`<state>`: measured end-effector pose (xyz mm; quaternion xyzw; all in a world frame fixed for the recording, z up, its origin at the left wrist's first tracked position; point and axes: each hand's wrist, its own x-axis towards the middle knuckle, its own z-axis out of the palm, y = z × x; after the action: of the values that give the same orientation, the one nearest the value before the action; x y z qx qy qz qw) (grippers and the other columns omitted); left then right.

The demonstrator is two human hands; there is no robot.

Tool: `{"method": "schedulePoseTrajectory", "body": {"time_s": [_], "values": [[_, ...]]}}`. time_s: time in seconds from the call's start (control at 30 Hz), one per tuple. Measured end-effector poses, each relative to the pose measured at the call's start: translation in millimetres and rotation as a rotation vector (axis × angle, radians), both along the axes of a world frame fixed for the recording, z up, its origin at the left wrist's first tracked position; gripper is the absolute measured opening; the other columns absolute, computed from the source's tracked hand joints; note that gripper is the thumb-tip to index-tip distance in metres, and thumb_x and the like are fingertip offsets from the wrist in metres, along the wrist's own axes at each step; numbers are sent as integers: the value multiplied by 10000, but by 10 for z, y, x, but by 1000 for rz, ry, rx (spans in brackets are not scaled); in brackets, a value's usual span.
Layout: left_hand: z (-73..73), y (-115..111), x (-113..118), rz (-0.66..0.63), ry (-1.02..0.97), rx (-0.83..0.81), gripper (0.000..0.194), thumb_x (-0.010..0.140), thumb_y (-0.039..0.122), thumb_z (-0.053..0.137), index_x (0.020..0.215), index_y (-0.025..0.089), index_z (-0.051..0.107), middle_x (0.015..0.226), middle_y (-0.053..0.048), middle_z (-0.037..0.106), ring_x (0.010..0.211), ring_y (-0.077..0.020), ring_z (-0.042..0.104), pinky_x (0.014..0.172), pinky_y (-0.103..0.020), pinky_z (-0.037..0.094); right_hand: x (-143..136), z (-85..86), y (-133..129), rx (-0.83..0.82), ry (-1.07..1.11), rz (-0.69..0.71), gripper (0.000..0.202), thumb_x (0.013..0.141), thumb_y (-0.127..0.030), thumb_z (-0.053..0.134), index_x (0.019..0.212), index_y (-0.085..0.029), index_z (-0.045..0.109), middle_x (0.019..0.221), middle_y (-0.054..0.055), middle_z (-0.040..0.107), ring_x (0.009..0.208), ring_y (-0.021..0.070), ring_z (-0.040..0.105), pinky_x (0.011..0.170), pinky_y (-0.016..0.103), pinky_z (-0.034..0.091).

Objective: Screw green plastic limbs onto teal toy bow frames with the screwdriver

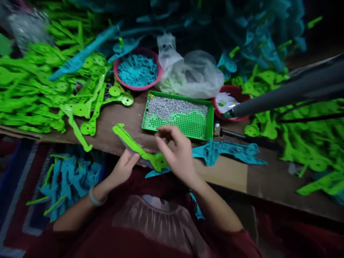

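My left hand [125, 164] is closed on a long light-green plastic part [137, 147], held at a slant over the table's front edge. The part's round end lies beside my right hand [176, 152], whose thumb and fingers are curved and apart just in front of a green tray [212, 122]. Small silvery pieces [174, 106] cover the back of this perforated tray. A blue plastic part [225, 152] lies to the right of my right hand, partly hidden by it. Whether a tiny piece sits between my right fingers is too small to tell.
Green parts [29, 89] are heaped at the left, more [311, 150] at the right. Behind the tray stand a pink bowl [116, 73] of blue pieces, a plastic bag [196, 75] and a red bowl [245, 116]. A dark pole [290, 87] reaches in from the right. Blue parts [70, 179] fill a bin lower left.
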<state>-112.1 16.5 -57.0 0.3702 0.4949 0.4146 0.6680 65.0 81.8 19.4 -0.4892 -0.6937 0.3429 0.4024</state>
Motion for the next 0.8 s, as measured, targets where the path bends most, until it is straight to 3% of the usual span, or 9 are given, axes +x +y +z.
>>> {"method": "schedulePoseTrajectory", "body": {"time_s": [0.07, 0.2, 0.27, 0.43, 0.63, 0.8], "values": [[-5, -27, -26, -20, 56, 42, 459, 921, 505, 564, 1228, 166, 529, 1084, -116, 705, 864, -210, 702, 670, -309, 607, 113, -53, -263, -21, -63, -37, 130, 880, -154, 580, 999, -206, 573, 879, 26, 642, 852, 183, 577, 751, 329, 465], [-1, -71, -80, 8, 308, 179, 384, 939, 456, 557, 1177, 159, 609, 1169, -115, 685, 1091, -222, 656, 955, -342, 530, 72, -181, -547, -39, -102, -44, 220, 830, -126, 648, 1007, -219, 557, 921, 24, 684, 876, 203, 551, 810, 368, 453], [-15, -81, -102, 20, 390, 255, 346, 943, 424, 560, 1172, 171, 619, 1188, -98, 682, 1146, -205, 630, 1023, -322, 477, 1, -203, -538, -69, -78, -16, 235, 831, -121, 646, 1023, -223, 555, 955, 26, 698, 903, 210, 544, 828, 378, 454], [-43, -98, -127, 16, 439, 306, 307, 955, 364, 554, 1201, 188, 608, 1184, -77, 690, 1132, -181, 635, 1008, -296, 469, -81, -219, -445, -128, -53, 41, 239, 826, -129, 659, 1025, -219, 563, 953, 31, 700, 916, 214, 556, 804, 370, 475], [-32, -130, -140, -1, 408, 234, 337, 949, 380, 560, 1227, 194, 605, 1221, -84, 678, 1167, -214, 619, 1040, -333, 446, -81, -291, -480, 48, 7, 84, 268, 877, -67, 565, 1101, -211, 531, 1020, 57, 718, 926, 193, 629, 848, 379, 490], [-37, -144, -148, 9, 426, 260, 328, 948, 382, 561, 1216, 202, 619, 1216, -81, 684, 1163, -219, 619, 1034, -343, 442, -74, -223, -412, -96, -50, 180, 216, 873, -94, 541, 1059, -204, 550, 1021, 66, 689, 970, 208, 597, 875, 390, 498]]}}
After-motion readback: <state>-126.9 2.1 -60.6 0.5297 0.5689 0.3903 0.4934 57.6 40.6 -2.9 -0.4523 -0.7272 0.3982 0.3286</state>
